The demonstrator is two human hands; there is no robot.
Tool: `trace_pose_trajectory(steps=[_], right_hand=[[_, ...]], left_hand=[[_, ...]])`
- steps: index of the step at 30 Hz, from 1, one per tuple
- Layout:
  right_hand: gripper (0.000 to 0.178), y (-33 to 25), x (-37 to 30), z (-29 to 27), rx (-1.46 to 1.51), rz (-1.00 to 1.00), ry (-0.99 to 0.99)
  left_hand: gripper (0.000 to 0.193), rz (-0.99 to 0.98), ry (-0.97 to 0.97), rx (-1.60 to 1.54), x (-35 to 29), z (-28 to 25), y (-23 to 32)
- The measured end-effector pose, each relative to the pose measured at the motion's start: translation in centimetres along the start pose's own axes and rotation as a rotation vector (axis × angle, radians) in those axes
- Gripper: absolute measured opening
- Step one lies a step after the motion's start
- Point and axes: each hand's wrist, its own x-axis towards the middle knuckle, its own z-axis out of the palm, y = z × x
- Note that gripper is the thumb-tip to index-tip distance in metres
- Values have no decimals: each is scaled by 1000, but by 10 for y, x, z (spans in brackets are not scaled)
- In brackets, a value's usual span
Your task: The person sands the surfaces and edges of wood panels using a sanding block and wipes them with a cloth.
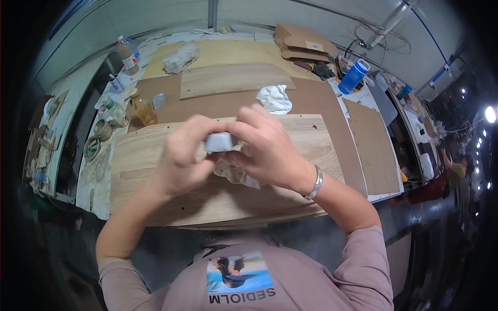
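Observation:
My left hand [182,150] and my right hand [271,147] meet above a light wood-grain board [150,171], both closed on a small pale grey block [219,142]. Thumbs press from below, fingers from above; motion blurs the fingers a little. Under the block, a crumpled whitish sheet of paper or cloth [236,173] hangs from near my right hand's thumb. Which fingers pinch that sheet is hidden. A few small dark holes dot the board near its edges. Beyond my right hand lies a crumpled white paper [275,99].
A second wood-grain board [228,80] lies farther back on brown sheeting. At left stand an amber bottle [142,108], a clear jar [115,111] and a plastic bottle [127,56]. A blue bottle [354,76] and cardboard boxes [303,41] are at back right. Another person [456,173] is far right.

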Motion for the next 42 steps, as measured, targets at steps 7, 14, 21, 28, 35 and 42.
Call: trace_pose_trajectory(steps=[7, 14, 21, 28, 35, 42], right_hand=[[29, 33, -53, -17, 778, 683, 720], [20, 98, -111, -6, 895, 878, 932], [20, 91, -103, -3, 900, 905, 864], [21, 96, -117, -9, 811, 916, 858], [22, 97, -108, 4, 833, 916, 796], [20, 103, -120, -6, 726, 925, 824]], left_hand=[[82, -126, -301, 260, -3, 45, -19], [71, -119, -521, 414, -3, 76, -47], [31, -823, -118, 771, -95, -117, -195], [40, -270, -184, 527, -91, -68, -36], [30, -780, 283, 648, -209, -219, -150], [36, -594, 527, -487, -119, -178, -4]])
